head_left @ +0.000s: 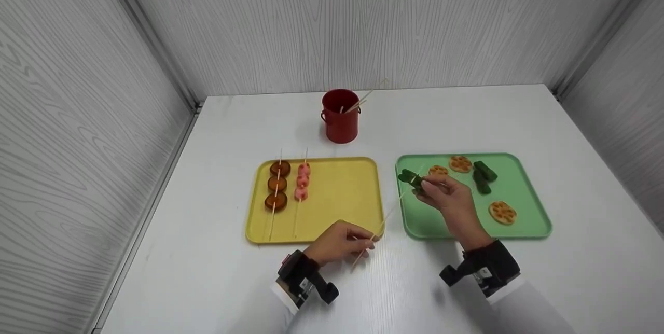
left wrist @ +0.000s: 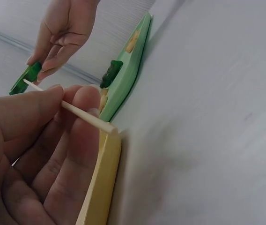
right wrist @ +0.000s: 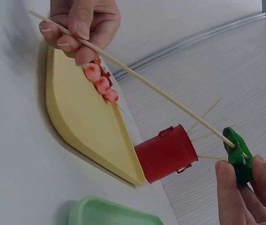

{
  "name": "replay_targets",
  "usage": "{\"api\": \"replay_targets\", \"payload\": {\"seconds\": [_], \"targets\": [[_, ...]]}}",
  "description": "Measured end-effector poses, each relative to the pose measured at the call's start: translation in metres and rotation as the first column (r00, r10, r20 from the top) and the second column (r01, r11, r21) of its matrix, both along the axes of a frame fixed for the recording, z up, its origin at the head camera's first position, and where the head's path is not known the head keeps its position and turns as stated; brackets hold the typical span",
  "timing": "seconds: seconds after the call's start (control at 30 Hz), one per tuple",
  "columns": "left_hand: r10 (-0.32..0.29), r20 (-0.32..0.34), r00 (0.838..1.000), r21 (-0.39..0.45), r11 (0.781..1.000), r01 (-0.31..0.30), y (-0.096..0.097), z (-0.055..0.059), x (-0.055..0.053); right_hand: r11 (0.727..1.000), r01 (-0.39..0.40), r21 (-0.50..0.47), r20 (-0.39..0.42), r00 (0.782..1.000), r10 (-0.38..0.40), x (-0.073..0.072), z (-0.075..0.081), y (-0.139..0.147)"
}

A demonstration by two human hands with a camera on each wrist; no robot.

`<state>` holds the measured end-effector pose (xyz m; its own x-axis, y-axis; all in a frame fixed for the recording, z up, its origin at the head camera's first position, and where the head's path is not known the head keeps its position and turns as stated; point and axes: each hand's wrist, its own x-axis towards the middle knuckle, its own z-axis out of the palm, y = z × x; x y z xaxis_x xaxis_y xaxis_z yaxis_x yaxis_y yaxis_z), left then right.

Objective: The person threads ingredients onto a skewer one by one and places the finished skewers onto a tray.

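My left hand [head_left: 340, 243] pinches a thin wooden skewer [right wrist: 156, 96] between thumb and fingers, close to its blunt lower end. The skewer slants up to the right and enters a green pepper piece [right wrist: 238, 154]. That piece is pinched by the thumb and fingertips of my right hand [head_left: 448, 202], above the left part of the green tray [head_left: 423, 222]. On this tray lie lotus root slices [head_left: 502, 212] and two more green pepper pieces [head_left: 485, 170]. My left hand is at the lower right corner of the yellow tray [head_left: 342, 189].
On the yellow tray lie a skewer of brown round slices [head_left: 277, 184] and a skewer of pink pieces [head_left: 302, 181]. Behind the trays stands a red bucket [head_left: 341, 124] with several skewers leaning out. Wood-grain walls [head_left: 332, 23] enclose the white table [head_left: 197, 194].
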<state>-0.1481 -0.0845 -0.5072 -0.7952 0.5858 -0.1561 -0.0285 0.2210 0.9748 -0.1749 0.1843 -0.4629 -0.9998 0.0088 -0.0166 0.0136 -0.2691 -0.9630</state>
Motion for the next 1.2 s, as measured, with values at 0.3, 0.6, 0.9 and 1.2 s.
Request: {"api": "replay_targets", "payload": {"seconds": [0.3,0.6,0.9,1.2], "targets": [[0.019,-0.029,0.999,0.009,1.000,-0.019,0.002,0.006,-0.002,0.994,-0.045,0.095,0.050,0.998,0.040,0.008,-0.010,-0.017],[0.076,-0.053,0.996,0.054,0.996,-0.073,0.004,0.004,-0.003,0.984,-0.114,0.137,0.091,0.991,0.102,0.019,-0.025,-0.040],[0.099,-0.093,0.991,0.062,0.994,-0.093,0.005,0.029,0.004,0.979,-0.151,0.134,0.083,0.987,0.140,0.025,-0.029,-0.048],[0.116,-0.133,0.984,0.036,0.993,-0.113,0.006,0.005,-0.004,0.959,-0.231,0.164,0.057,0.973,0.224,0.028,-0.032,-0.045]]}}
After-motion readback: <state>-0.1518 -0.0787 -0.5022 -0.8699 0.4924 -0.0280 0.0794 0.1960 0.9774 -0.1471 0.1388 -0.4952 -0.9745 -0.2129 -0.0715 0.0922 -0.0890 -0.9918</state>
